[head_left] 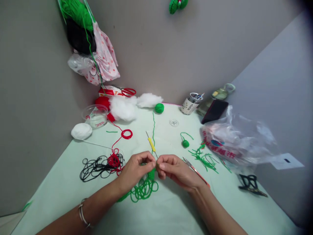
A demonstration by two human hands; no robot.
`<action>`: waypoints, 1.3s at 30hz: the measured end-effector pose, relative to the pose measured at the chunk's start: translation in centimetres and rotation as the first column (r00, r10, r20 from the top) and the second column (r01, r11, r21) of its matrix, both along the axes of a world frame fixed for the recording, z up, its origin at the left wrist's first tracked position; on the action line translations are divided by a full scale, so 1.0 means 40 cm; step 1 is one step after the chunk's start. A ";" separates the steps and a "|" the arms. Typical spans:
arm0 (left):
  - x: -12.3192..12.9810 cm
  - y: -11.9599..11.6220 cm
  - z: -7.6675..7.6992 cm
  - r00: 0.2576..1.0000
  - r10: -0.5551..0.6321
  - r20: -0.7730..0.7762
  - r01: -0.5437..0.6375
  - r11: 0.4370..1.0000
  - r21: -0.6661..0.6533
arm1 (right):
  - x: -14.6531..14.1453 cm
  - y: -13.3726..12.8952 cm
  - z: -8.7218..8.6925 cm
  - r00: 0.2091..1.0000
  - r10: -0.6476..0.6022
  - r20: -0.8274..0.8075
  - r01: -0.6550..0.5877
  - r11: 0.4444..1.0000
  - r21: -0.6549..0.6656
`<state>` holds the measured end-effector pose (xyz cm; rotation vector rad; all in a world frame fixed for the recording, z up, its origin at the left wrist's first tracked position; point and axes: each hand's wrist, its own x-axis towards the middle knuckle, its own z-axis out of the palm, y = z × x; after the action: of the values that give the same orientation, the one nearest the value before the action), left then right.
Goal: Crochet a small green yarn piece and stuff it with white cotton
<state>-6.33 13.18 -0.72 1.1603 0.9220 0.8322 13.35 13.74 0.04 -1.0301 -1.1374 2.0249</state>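
In the middle of the table my left hand (pixel 140 164) and my right hand (pixel 172 168) meet, fingertips almost touching. Thumb and forefinger of the left are pinched at a small green crocheted piece (pixel 151 175), which hangs below the fingers. The right hand is closed in a pinch too; what lies between its fingertips is hidden. A crochet hook with a yellow grip (pixel 151 144) points up and away just beyond the fingertips; whether a hand touches it I cannot tell. Loose green yarn (pixel 144 191) lies in loops under my left hand.
Left: black yarn (pixel 95 168), red yarn (pixel 113 160), white yarn ball (pixel 81 131), plastic tub (pixel 96 119). Behind: white stuffing (pixel 123 107), green ball (pixel 159 108), pen can (pixel 190 104). Right: small scissors (pixel 195 169), green scraps (pixel 204 160), plastic bag (pixel 234 137), black clip (pixel 250 185).
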 end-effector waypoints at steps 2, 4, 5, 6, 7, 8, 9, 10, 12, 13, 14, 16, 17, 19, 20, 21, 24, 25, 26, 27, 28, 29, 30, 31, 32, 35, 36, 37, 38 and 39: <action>0.000 0.001 0.000 0.998 0.035 -0.045 -0.034 0.999 0.021 | 0.004 0.003 -0.007 0.997 0.067 0.036 -0.067 0.998 -0.005; 0.001 0.001 -0.001 0.997 0.042 -0.061 -0.041 0.999 0.022 | 0.004 0.005 -0.012 0.991 0.094 0.093 -0.096 0.995 0.019; 0.002 0.001 -0.002 0.998 0.035 -0.055 -0.035 0.999 0.006 | 0.003 0.006 -0.015 0.990 0.064 0.124 -0.071 0.996 0.049; 0.003 0.002 -0.004 0.999 0.026 -0.040 -0.026 0.999 -0.019 | 0.000 0.008 -0.017 0.989 -0.001 0.150 -0.013 0.996 0.093; 0.004 0.003 -0.006 1.000 0.015 -0.016 -0.016 0.999 -0.046 | -0.003 0.010 -0.020 0.982 -0.089 0.166 0.065 0.987 0.145; 0.005 0.004 -0.009 1.000 0.004 0.016 -0.003 0.997 -0.073 | -0.006 0.011 -0.021 0.969 -0.182 0.165 0.149 0.970 0.195; 0.006 0.005 -0.012 0.999 -0.006 0.052 0.011 0.995 -0.095 | -0.010 0.013 -0.023 0.953 -0.264 0.147 0.226 0.946 0.231; 0.007 0.007 -0.015 0.996 -0.015 0.093 0.025 0.993 -0.113 | -0.014 0.014 -0.023 0.939 -0.322 0.118 0.287 0.926 0.247; 0.008 0.009 -0.022 0.984 -0.027 0.179 0.054 0.988 -0.147 | -0.020 0.014 -0.020 0.925 -0.377 0.053 0.356 0.905 0.231; 0.007 0.010 -0.026 0.975 -0.031 0.218 0.067 0.984 -0.163 | -0.023 0.013 -0.018 0.923 -0.385 0.022 0.373 0.906 0.200; 0.007 0.012 -0.030 0.967 -0.036 0.252 0.082 0.981 -0.176 | -0.024 0.012 -0.015 0.923 -0.385 -0.007 0.382 0.911 0.155; 0.005 0.014 -0.035 0.951 -0.046 0.305 0.108 0.976 -0.190 | -0.026 0.010 -0.010 0.928 -0.366 -0.064 0.369 0.928 0.048; 0.003 0.016 -0.036 0.946 -0.047 0.320 0.115 0.974 -0.194 | -0.026 0.009 -0.008 0.931 -0.354 -0.088 0.356 0.934 0.005; 0.000 0.018 -0.035 0.945 -0.041 0.325 0.113 0.972 -0.207 | -0.024 0.008 -0.006 0.934 -0.342 -0.105 0.341 0.940 -0.029; -0.002 0.019 -0.034 0.949 -0.030 0.314 0.102 0.972 -0.214 | -0.022 0.008 -0.006 0.935 -0.342 -0.094 0.342 0.940 -0.017; -0.003 0.021 -0.033 0.954 -0.015 0.300 0.084 0.972 -0.219 | -0.020 0.008 -0.007 0.935 -0.345 -0.078 0.346 0.938 0.002; -0.007 0.023 -0.031 0.963 0.022 0.268 0.039 0.975 -0.219 | -0.013 0.010 -0.012 0.935 -0.350 -0.052 0.353 0.934 0.049; -0.008 0.024 -0.031 0.965 0.030 0.261 0.029 0.976 -0.217 | -0.011 0.012 -0.014 0.936 -0.349 -0.053 0.352 0.934 0.063; -0.008 0.024 -0.031 0.966 0.032 0.256 0.025 0.976 -0.217 | -0.009 0.013 -0.016 0.936 -0.347 -0.054 0.350 0.933 0.080; -0.008 0.024 -0.030 0.966 0.032 0.255 0.025 0.975 -0.219 | -0.007 0.015 -0.017 0.937 -0.344 -0.052 0.348 0.932 0.099; -0.007 0.024 -0.030 0.966 0.029 0.258 0.031 0.974 -0.224 | -0.006 0.016 -0.018 0.939 -0.340 -0.049 0.343 0.932 0.117; -0.007 0.024 -0.029 0.964 0.024 0.265 0.039 0.973 -0.227 | -0.005 0.017 -0.019 0.942 -0.333 -0.043 0.336 0.933 0.131; -0.006 0.023 -0.027 0.961 0.013 0.275 0.051 0.973 -0.226 | -0.005 0.017 -0.019 0.945 -0.324 -0.037 0.326 0.935 0.139; -0.005 0.023 -0.026 0.958 0.001 0.285 0.064 0.974 -0.218 | -0.005 0.018 -0.019 0.948 -0.316 -0.034 0.317 0.938 0.140; -0.004 0.023 -0.024 0.957 -0.013 0.290 0.076 0.976 -0.205 | -0.006 0.017 -0.018 0.951 -0.308 -0.034 0.310 0.941 0.136; -0.003 0.021 -0.020 0.969 -0.046 0.244 0.086 0.984 -0.155 | -0.007 0.013 -0.017 0.957 -0.283 -0.062 0.288 0.954 0.088; -0.003 0.020 -0.020 0.976 -0.056 0.212 0.087 0.986 -0.141 | -0.006 0.010 -0.017 0.959 -0.268 -0.089 0.274 0.960 0.058; -0.004 0.020 -0.019 0.980 -0.072 0.186 0.098 0.986 -0.134 | -0.005 0.009 -0.017 0.962 -0.246 -0.121 0.250 0.968 0.023; -0.005 0.021 -0.018 0.982 -0.092 0.165 0.113 0.985 -0.126 | -0.002 0.007 -0.016 0.961 -0.223 -0.167 0.224 0.974 -0.008; -0.006 0.022 -0.017 0.981 -0.115 0.155 0.133 0.985 -0.109 | 0.001 0.006 -0.014 0.961 -0.188 -0.204 0.185 0.982 -0.035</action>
<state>-6.56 14.04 -1.39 1.0281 0.7586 0.7416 13.41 13.96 -0.54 -0.8752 -0.8839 1.9405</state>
